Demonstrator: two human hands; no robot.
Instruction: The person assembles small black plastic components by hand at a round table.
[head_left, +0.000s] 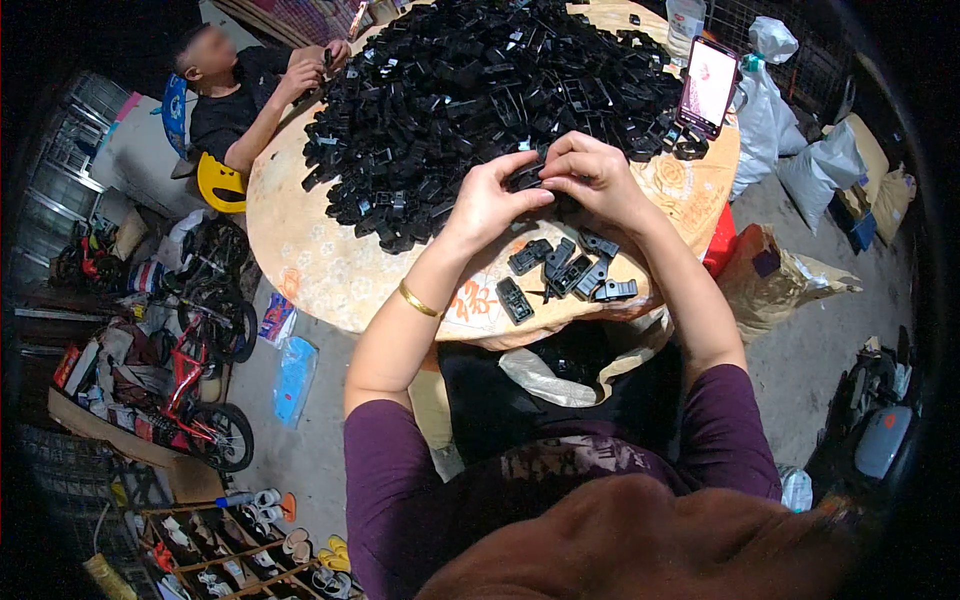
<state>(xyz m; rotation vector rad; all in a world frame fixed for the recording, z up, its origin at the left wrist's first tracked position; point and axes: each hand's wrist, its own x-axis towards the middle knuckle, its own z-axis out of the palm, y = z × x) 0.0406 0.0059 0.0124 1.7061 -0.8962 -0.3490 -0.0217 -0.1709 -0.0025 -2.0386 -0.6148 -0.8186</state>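
Note:
Over the near side of the table (335, 290), my left hand (490, 200) and my right hand (597, 180) meet at a small black plastic part (524, 180). The left fingers and thumb close around it, and the right fingertips pinch at its right end. Its exact shape is partly hidden by my fingers. Just beyond my hands rises a large heap of similar black plastic parts (450, 110). Several separate black plastic pieces (570, 272) lie between my forearms, close to the table's near edge.
A lit phone (708, 88) stands upright at the table's right. Across to the left, a person (235, 105) handles a small dark piece. An open bag (560, 375) hangs at the near edge. White sacks (760, 130) stand right; a red bicycle (190, 375) is on the left floor.

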